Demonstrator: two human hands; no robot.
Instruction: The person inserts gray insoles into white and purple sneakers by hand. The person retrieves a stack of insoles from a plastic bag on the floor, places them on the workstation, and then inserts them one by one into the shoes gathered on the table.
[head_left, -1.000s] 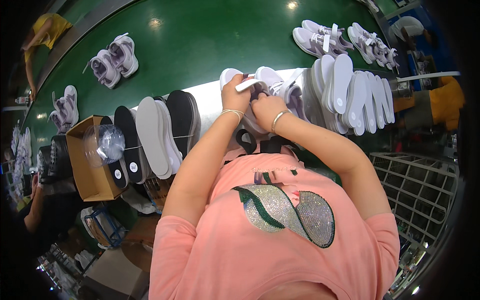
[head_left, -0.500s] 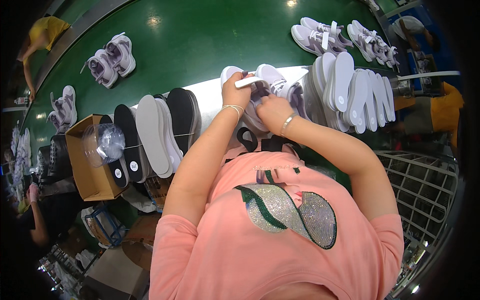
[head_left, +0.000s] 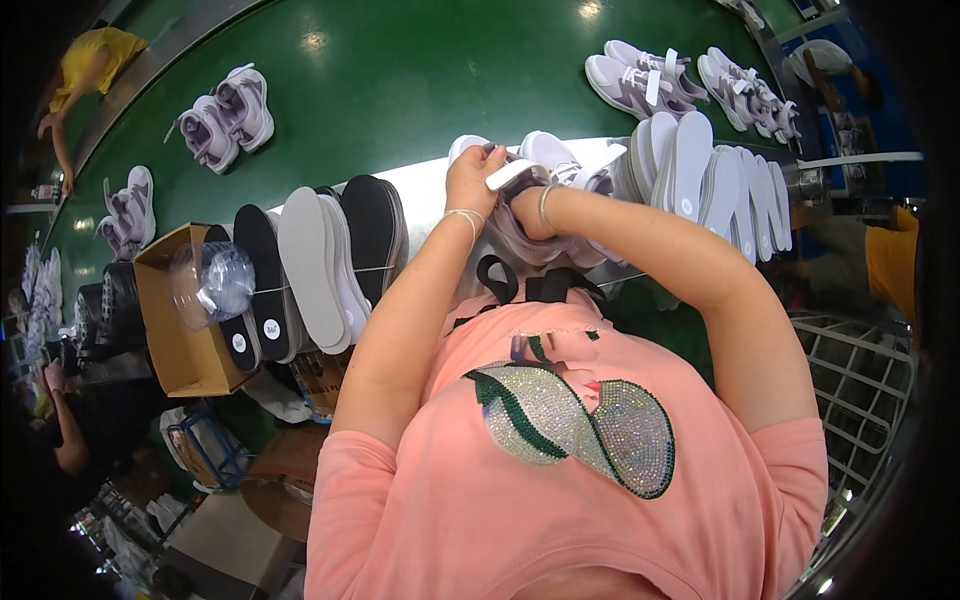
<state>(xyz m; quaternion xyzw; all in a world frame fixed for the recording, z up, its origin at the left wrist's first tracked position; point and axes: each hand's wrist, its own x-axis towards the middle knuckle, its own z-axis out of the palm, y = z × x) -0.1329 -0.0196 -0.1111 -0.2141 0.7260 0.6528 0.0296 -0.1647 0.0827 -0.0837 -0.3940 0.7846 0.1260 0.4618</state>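
Note:
A light grey-purple sneaker (head_left: 512, 242) stands on the white surface in front of me, toe pointing away. My left hand (head_left: 473, 182) grips its upper on the left side, near the raised white tongue tab (head_left: 517, 174). My right hand (head_left: 530, 212) reaches down into the shoe's opening; its fingers are hidden inside. Close by on the right is a second sneaker (head_left: 551, 152) with white laces, partly covered by my right forearm.
Several white insoles (head_left: 688, 165) stand stacked at the right. Black and grey insoles (head_left: 312, 270) are bundled at the left, by a cardboard box (head_left: 180, 350) with clear plastic (head_left: 215, 280). Sneaker pairs (head_left: 640, 82) sit on the green belt (head_left: 430, 70). A wire rack (head_left: 850, 370) is at right.
My right hand has pushed deeper into the sneaker, and its forearm has swung across the second shoe. My left hand keeps its hold on the upper.

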